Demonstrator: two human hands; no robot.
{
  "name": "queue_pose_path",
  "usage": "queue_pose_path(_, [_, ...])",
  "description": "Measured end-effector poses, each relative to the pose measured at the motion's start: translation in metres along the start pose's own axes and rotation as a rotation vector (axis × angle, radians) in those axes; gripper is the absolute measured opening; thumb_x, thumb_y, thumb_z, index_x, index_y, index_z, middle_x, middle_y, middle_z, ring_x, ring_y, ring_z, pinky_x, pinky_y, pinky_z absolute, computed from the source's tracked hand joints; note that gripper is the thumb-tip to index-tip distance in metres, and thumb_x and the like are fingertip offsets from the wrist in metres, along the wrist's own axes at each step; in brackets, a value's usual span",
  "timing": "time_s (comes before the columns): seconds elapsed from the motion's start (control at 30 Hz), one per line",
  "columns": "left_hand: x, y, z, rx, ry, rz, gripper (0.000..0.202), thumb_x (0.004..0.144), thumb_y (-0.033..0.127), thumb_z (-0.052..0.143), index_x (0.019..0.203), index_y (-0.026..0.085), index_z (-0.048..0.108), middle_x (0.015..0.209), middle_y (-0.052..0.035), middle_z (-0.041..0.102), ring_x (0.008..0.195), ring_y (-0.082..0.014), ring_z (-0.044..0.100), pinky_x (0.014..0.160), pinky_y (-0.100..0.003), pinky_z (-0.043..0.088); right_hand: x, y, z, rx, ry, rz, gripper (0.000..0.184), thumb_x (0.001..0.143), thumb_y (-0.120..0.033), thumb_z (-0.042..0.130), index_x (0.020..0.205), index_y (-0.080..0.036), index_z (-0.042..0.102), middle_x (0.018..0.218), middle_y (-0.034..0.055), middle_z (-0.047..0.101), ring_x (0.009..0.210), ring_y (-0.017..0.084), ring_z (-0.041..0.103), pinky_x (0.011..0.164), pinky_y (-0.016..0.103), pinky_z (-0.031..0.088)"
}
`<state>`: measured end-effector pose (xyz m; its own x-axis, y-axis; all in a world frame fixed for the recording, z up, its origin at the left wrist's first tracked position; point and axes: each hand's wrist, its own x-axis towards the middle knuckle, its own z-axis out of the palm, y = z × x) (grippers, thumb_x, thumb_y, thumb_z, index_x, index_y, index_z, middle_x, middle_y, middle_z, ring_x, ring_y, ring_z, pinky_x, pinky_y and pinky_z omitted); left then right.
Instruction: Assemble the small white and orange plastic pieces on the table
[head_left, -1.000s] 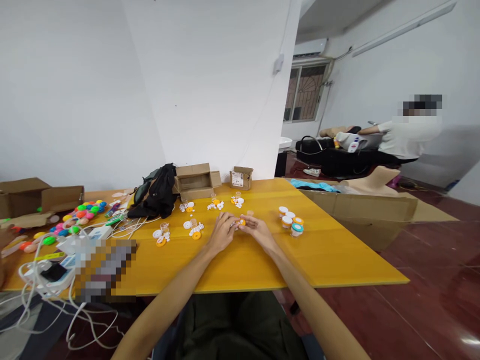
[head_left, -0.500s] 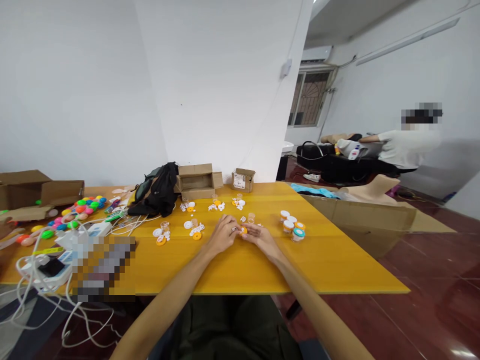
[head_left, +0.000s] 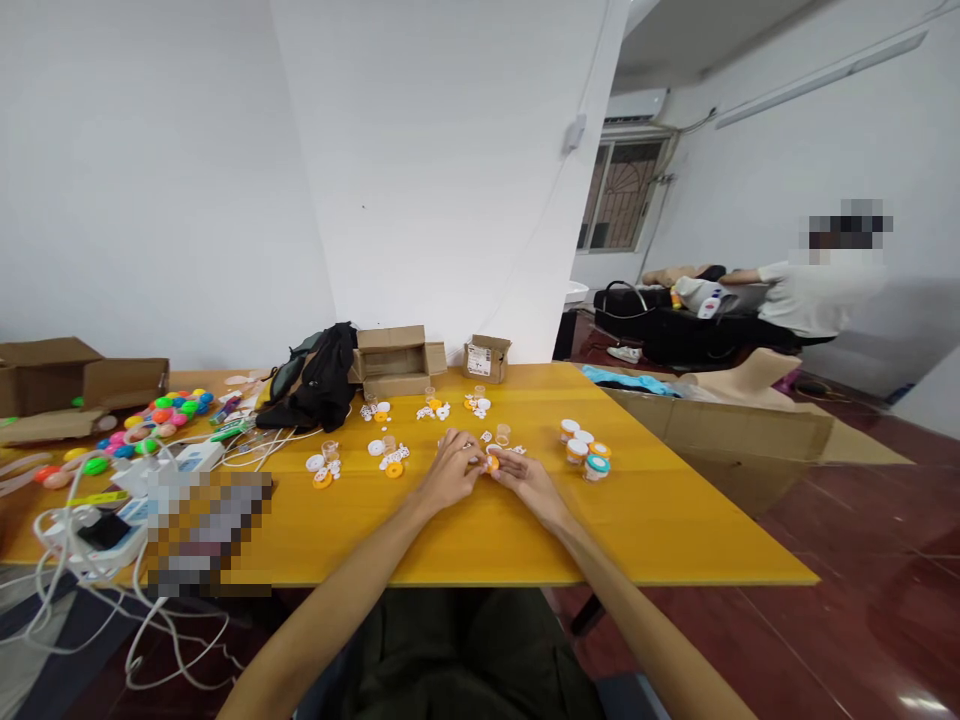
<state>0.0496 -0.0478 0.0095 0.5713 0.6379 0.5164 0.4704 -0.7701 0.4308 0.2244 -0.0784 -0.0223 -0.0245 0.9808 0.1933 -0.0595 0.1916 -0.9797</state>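
Observation:
My left hand (head_left: 451, 468) and my right hand (head_left: 531, 484) meet over the middle of the table, with fingertips closed around a small orange lid (head_left: 492, 462). Something white shows at the lid's edge, too small to make out. Just behind my hands stands a clear open jar (head_left: 503, 434), with small white printed pieces (head_left: 487, 437) beside it. To the left, another clear jar (head_left: 388, 443) has a white disc (head_left: 376, 448), an orange ring lid (head_left: 394, 470) and printed pieces around it. A similar set lies farther left around a jar (head_left: 330, 452).
Several lidded jars (head_left: 598, 467) stand grouped on the right. Behind are two cardboard boxes (head_left: 486, 360) (head_left: 394, 362) and a black bag (head_left: 315, 378). Colourful balls (head_left: 161, 415), a power strip (head_left: 112, 545) and white cables fill the left. A person (head_left: 817, 285) sits at the far right.
My hands and the orange lid have shifted slightly to the right and closer to me. The fingers have changed position a little around the lid. Nothing on the table has visibly moved.

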Motion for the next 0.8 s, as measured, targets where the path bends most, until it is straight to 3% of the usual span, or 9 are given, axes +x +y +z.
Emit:
queue_pose_path(0.57, [0.002,0.009,0.007,0.019,0.070,-0.075,0.016,0.076,0.008,0.066,0.070,0.021,0.060,0.091,-0.0051,0.060,0.099,-0.0236,0.052,0.084,-0.040,0.043,0.001,0.006,0.000,-0.065,0.024,-0.062,0.048,0.059,-0.051,0.083,0.097,-0.022,0.075,0.097,0.0077,0.077,0.091,0.028,0.072,0.089,0.047,0.056])
queue_pose_path(0.8, [0.004,0.012,0.010,0.027,0.082,-0.138,0.015,0.075,0.009,0.066,0.069,0.021,0.060,0.091,-0.0051,0.060,0.099,-0.0238,0.051,0.084,-0.040,0.043,0.000,0.002,0.002,-0.109,0.030,-0.111,0.040,0.064,-0.051,0.079,0.094,-0.024,0.074,0.100,0.0069,0.076,0.100,0.028,0.070,0.093,0.046,0.054])
